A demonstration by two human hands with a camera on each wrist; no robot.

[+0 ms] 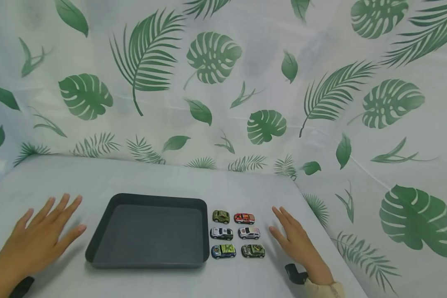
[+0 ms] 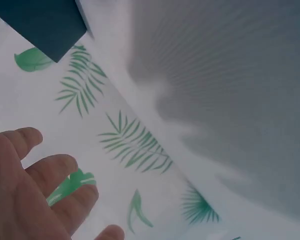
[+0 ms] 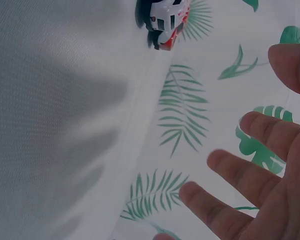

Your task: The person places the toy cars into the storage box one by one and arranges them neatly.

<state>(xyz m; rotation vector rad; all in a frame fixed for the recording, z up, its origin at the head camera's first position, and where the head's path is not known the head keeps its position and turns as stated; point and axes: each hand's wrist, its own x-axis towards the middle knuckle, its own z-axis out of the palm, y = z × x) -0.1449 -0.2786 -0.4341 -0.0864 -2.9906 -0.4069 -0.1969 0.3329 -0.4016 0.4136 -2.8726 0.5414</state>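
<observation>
Left hand and right hand both spread and empty; six toy cars, in two columns just right of the tray, look light, rigid, likely to roll, so best pinched across their sides.

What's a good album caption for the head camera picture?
Between open left hand and open right hand: a dark tray beside six toy cars in three rows.

Bare left hand, fingers parted, lower left.
Dark blue-grey tray corner above; white cloth, green leaf print, bordering shadowed white tabletop.
</observation>
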